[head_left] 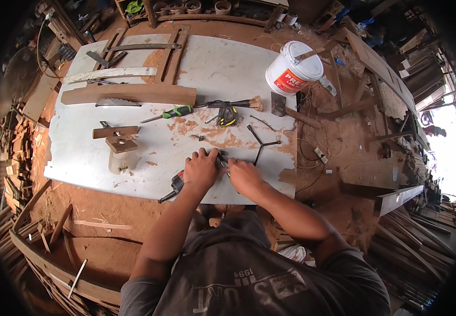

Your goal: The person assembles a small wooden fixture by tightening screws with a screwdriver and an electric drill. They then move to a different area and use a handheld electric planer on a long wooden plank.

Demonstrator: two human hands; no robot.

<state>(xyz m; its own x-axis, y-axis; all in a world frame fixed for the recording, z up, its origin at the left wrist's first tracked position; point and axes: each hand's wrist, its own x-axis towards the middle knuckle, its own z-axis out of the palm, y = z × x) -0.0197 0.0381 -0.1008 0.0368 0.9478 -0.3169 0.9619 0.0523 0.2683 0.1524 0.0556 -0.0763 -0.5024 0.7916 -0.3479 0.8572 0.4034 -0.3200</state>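
A person in a dark T-shirt works at a pale, dusty tabletop (86, 168), a red-and-black power tool (177, 182) showing just left of the left hand (201, 167). The left fingers curl beside a dark metal piece (221, 157), which lies between the two hands; how firmly they grip cannot be told. The right hand (244, 175) is bent inward just beside it, its hold also hidden. A three-armed wrench (262, 145) lies near, beyond the right hand.
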